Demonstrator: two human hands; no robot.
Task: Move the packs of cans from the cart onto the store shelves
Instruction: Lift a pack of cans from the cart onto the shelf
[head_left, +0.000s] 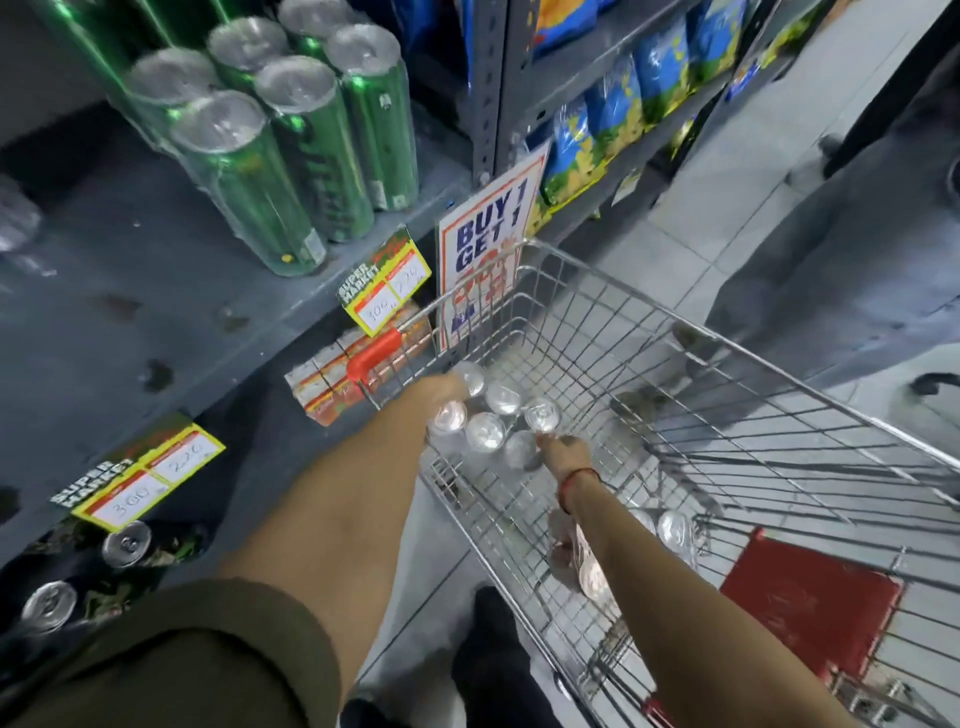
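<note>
Both my arms reach down into a wire shopping cart (675, 332). A shrink-wrapped pack of silver-topped cans (488, 426) stands at the cart's far left corner. My left hand (441, 387) is on the pack's far left side and my right hand (563, 449) on its near right side, fingers pressed against the wrap. A second pack of cans (670, 530) lies nearer in the cart, partly under my right forearm. A wrapped pack of tall green cans (280, 145) stands on the grey shelf (156, 312) at the upper left.
Price tags (387, 283) hang on the shelf edges. Dark cans (124, 543) sit on the lower shelf, and orange cartons (358, 364) beside the cart. A "Buy 1 Get 1" sign (491, 228) stands behind the cart. Another person's grey-trousered legs (831, 249) stand at the right on the tiled floor.
</note>
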